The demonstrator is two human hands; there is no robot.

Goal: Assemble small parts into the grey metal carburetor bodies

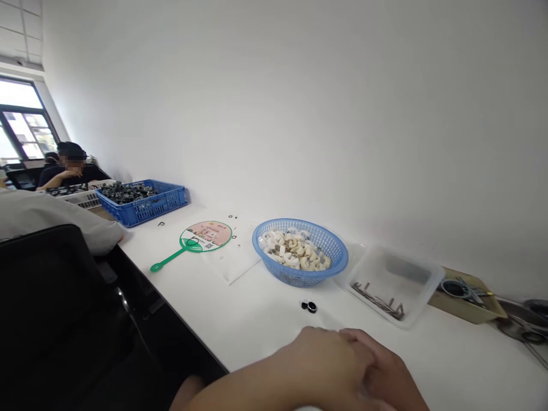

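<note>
My left hand [327, 357] and my right hand [391, 371] are pressed together at the bottom of the head view, above the table's front part. Both look closed, with the backs of the hands and knuckles towards me. The fingertips are hidden, so what they hold, if anything, cannot be made out. Just beyond the hands lie a small black-and-silver ring-shaped part [312, 307] and a smaller black piece [303, 305]. Farther back stands a blue plastic basket [299, 277] heaped with white and cream curved pieces [295, 251].
A clear plastic tray [411, 274] holds metal rods; a tan tray [483, 314] with tools stands beside it. On the left are a green-handled fan [205, 235], a blue crate [166, 202] of dark parts and a black chair [55, 319]. Another person [71, 171] sits at the far left.
</note>
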